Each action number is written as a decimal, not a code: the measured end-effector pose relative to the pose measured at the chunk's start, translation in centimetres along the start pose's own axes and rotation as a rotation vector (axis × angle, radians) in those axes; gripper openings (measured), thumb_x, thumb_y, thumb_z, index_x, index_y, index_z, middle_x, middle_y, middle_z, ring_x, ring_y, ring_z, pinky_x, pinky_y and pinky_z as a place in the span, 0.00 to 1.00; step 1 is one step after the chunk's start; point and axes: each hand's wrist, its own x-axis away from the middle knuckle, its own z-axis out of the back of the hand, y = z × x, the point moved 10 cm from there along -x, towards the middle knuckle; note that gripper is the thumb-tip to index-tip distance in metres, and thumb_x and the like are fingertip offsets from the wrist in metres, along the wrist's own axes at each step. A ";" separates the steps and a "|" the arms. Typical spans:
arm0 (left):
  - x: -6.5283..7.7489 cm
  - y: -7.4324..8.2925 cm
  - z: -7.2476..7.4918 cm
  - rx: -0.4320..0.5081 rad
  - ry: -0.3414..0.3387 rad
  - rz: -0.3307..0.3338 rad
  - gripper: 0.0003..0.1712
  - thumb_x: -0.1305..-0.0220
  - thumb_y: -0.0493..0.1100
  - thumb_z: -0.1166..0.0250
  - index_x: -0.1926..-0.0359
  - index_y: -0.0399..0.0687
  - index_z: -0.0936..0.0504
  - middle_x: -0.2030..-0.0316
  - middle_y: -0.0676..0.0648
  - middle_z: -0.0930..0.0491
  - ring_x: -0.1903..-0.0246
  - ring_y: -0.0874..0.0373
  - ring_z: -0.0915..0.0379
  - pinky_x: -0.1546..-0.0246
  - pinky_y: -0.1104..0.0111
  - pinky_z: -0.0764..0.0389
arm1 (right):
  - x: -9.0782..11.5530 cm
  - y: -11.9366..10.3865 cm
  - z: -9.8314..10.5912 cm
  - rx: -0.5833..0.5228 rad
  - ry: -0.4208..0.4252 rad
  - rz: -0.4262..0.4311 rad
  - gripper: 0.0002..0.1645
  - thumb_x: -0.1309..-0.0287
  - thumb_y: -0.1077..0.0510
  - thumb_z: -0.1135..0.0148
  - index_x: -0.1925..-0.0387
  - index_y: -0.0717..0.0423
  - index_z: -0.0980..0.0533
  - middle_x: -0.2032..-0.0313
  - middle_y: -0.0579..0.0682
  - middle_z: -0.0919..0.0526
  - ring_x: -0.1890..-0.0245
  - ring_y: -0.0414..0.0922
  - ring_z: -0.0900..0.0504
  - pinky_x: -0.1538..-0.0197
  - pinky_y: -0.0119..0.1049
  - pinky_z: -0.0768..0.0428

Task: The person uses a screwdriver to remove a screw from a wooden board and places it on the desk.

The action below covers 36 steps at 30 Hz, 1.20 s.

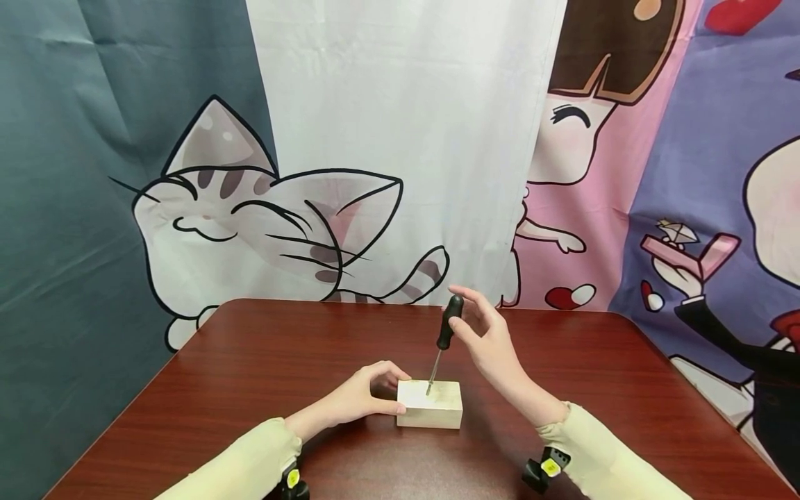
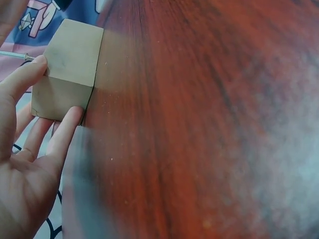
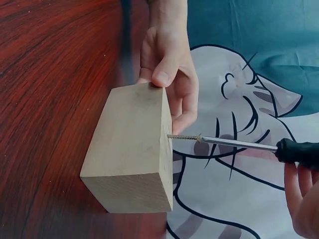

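Note:
A pale wooden block (image 1: 430, 417) rests on the table, and my left hand (image 1: 356, 397) holds its left end between thumb and fingers. In the left wrist view the thumb lies at the block's upper edge, with fingertips against its end face. A screw (image 3: 183, 137) stands partly sunk in the block's top face, its threads still showing. The tip of a black-handled screwdriver (image 1: 448, 323) meets the screw's head, the shaft leaning slightly right. My right hand (image 1: 494, 345) holds the handle with thumb and fingertips, the index finger reaching near its top end.
The reddish-brown wooden table (image 1: 300, 340) extends around the block on all sides. Behind its far edge hangs a cloth backdrop (image 1: 400, 118) printed with a cartoon cat and figures. Each forearm wears a small dark wrist camera (image 1: 545, 469) over a pale yellow sleeve (image 1: 600, 451).

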 end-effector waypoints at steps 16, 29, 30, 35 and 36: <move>0.0 -0.2 -0.1 -0.007 0.006 0.009 0.24 0.43 0.48 0.26 0.47 0.56 0.21 0.52 0.50 0.18 0.53 0.61 0.20 0.45 0.68 0.25 | 0.0 0.0 0.1 0.033 0.006 -0.022 0.25 0.36 0.62 0.37 0.38 0.48 0.26 0.62 0.43 0.16 0.62 0.37 0.16 0.56 0.29 0.19; 0.1 -0.3 -0.2 0.011 -0.006 0.013 0.23 0.43 0.47 0.26 0.46 0.56 0.21 0.52 0.49 0.18 0.52 0.60 0.20 0.44 0.67 0.25 | 0.4 -0.2 0.1 0.081 0.037 0.013 0.22 0.43 0.60 0.30 0.47 0.48 0.25 0.66 0.51 0.20 0.73 0.41 0.19 0.65 0.31 0.20; 0.1 -0.3 -0.2 0.012 -0.006 0.013 0.23 0.43 0.47 0.26 0.46 0.56 0.21 0.52 0.49 0.18 0.52 0.60 0.20 0.44 0.67 0.25 | 0.4 -0.2 0.1 0.091 0.037 0.017 0.23 0.42 0.60 0.30 0.46 0.47 0.25 0.66 0.50 0.20 0.73 0.41 0.19 0.65 0.31 0.20; 0.0 -0.3 -0.2 0.015 -0.005 0.012 0.23 0.43 0.47 0.26 0.47 0.56 0.21 0.53 0.49 0.17 0.52 0.59 0.19 0.44 0.67 0.25 | 0.4 -0.6 0.0 0.058 0.005 0.047 0.27 0.38 0.63 0.35 0.38 0.48 0.28 0.60 0.44 0.15 0.62 0.36 0.15 0.55 0.29 0.18; 0.0 -0.3 -0.2 0.016 -0.005 0.012 0.23 0.43 0.47 0.26 0.47 0.55 0.21 0.53 0.49 0.17 0.52 0.59 0.19 0.45 0.67 0.25 | 0.4 -0.6 -0.1 0.037 -0.005 0.052 0.27 0.37 0.65 0.38 0.38 0.51 0.29 0.57 0.42 0.15 0.59 0.35 0.15 0.53 0.29 0.18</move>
